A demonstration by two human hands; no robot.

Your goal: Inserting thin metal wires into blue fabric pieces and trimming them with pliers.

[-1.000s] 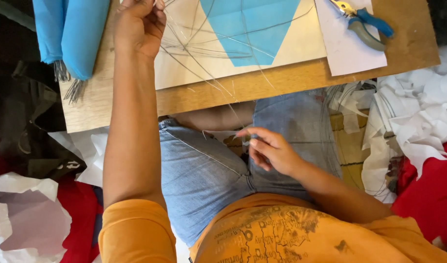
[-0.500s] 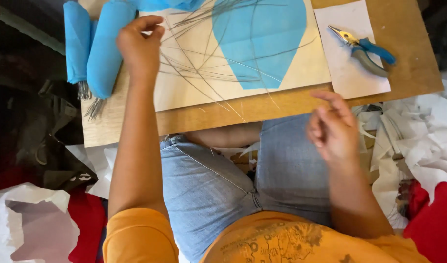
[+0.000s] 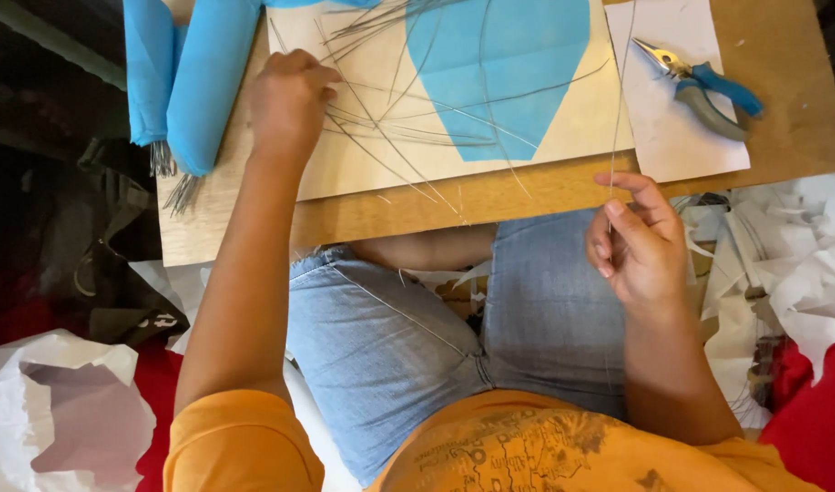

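Fingers of the right hand [image 3: 638,244] pinch one thin wire [image 3: 614,109] between thumb and forefinger, the grip pressed together on its lower end, just off the near edge of the wooden surface [image 3: 527,196]. From that grip the wire runs straight up and away across the white sheet [image 3: 659,137]. Beyond and to the right of the grip lie blue-handled pliers [image 3: 704,87] on that sheet. The left hand [image 3: 285,100] rests curled on the cream card [image 3: 363,155], its fingers closed over the ends of a loose spray of wires [image 3: 408,128] that fans out rightward over a blue paper shape [image 3: 499,73]. To the left of that grip, touching the wrist side, lie blue rolls [image 3: 194,82] with wire ends poking out below.
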